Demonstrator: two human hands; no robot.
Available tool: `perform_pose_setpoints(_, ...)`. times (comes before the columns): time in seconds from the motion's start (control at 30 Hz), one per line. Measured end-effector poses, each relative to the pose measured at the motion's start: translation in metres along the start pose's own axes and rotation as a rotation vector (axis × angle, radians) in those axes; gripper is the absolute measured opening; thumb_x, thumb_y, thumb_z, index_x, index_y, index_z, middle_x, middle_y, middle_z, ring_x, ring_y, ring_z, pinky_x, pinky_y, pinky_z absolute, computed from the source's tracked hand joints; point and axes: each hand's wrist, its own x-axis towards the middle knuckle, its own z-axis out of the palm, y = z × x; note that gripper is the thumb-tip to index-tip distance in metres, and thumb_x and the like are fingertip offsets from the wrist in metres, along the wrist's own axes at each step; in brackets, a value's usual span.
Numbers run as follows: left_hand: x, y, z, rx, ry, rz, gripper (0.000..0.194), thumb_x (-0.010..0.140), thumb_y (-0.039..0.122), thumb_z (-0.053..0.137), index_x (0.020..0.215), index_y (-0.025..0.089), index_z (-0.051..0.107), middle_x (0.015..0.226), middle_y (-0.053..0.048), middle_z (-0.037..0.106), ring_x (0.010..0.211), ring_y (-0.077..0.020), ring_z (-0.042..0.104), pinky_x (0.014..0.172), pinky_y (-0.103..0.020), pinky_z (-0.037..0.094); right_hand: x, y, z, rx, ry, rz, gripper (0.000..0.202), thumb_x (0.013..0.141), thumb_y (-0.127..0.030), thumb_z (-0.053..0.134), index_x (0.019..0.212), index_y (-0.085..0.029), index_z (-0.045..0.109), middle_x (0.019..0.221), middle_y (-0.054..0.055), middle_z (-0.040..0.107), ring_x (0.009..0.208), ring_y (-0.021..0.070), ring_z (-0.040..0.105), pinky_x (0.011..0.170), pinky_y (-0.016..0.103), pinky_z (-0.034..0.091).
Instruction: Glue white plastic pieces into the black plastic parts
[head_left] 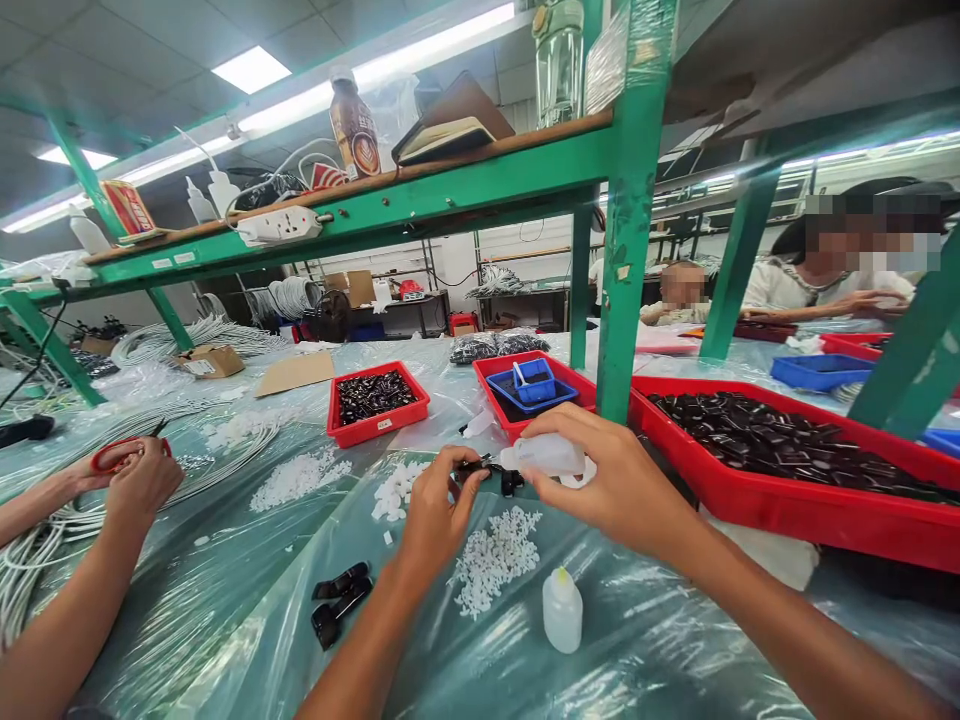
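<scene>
At three o'clock from the left hand (435,510), pinching a small black part (472,467), the right hand (609,475) grips a translucent bottle (546,455), likely light and squeezable, best held mid-body.

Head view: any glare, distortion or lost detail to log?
All in the head view: ceiling light blown out; glare streaks across the plastic sheet; large red tray seemingly stretched toward the right edge; dark part in the left hand too small for detail.

The bench (472,672) has room at six o'clock; a standing bottle (562,612) blocks five, the right hand (616,472) four, a green post (628,260) two.
</scene>
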Motion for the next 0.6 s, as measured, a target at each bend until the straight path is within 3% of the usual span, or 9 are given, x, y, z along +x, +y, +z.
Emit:
perform_pose_setpoints(0.17, -0.001, 0.0, 0.0, 0.007, -0.003, 0.033, 0.008, 0.096, 0.026, 0.058, 0.102, 0.02, 0.061, 0.092, -0.004, 0.071, 0.082, -0.016, 0.068, 0.066, -0.024, 0.052, -0.001, -0.01, -0.002, -0.054, -0.016, -0.118, 0.021, 0.085, -0.012, 0.066, 0.105, -0.02, 0.066, 0.107, 0.008, 0.067, 0.097, 0.0219, 0.065, 0.084, 0.036, 0.052)
perform_pose_setpoints(0.43, -0.002, -0.001, 0.0, -0.009, -0.017, 0.036, 0.008, 0.097, 0.025, 0.058, 0.103, 0.021, 0.061, 0.094, -0.004, 0.071, 0.083, -0.0159, 0.068, 0.067, -0.024, 0.051, -0.002, -0.01, -0.003, -0.049, -0.029, -0.1, 0.021, 0.084, -0.013, 0.066, 0.104, -0.02, 0.067, 0.107, 0.006, 0.067, 0.097, 0.0212, 0.065, 0.085, 0.035, 0.051)
perform_pose_setpoints(0.53, -0.002, -0.001, 0.0, -0.024, -0.018, 0.014, 0.008, 0.097, 0.026, 0.058, 0.103, 0.021, 0.061, 0.094, -0.004, 0.071, 0.084, -0.0162, 0.068, 0.068, -0.024, 0.051, 0.002, -0.006, -0.009, -0.013, -0.038, -0.038, 0.019, 0.084, -0.016, 0.067, 0.102, -0.021, 0.068, 0.105, 0.004, 0.07, 0.096, 0.0211, 0.066, 0.084, 0.034, 0.051)
perform_pose_setpoints(0.6, -0.001, -0.002, 0.0, -0.039, -0.008, 0.001, 0.008, 0.097, 0.026, 0.058, 0.102, 0.02, 0.061, 0.094, -0.004, 0.072, 0.085, -0.0162, 0.068, 0.069, -0.024, 0.052, 0.005, 0.002, -0.014, 0.071, -0.038, 0.108, 0.018, 0.083, -0.024, 0.07, 0.101, -0.022, 0.069, 0.1, 0.003, 0.071, 0.085, 0.0196, 0.066, 0.073, 0.031, 0.051)
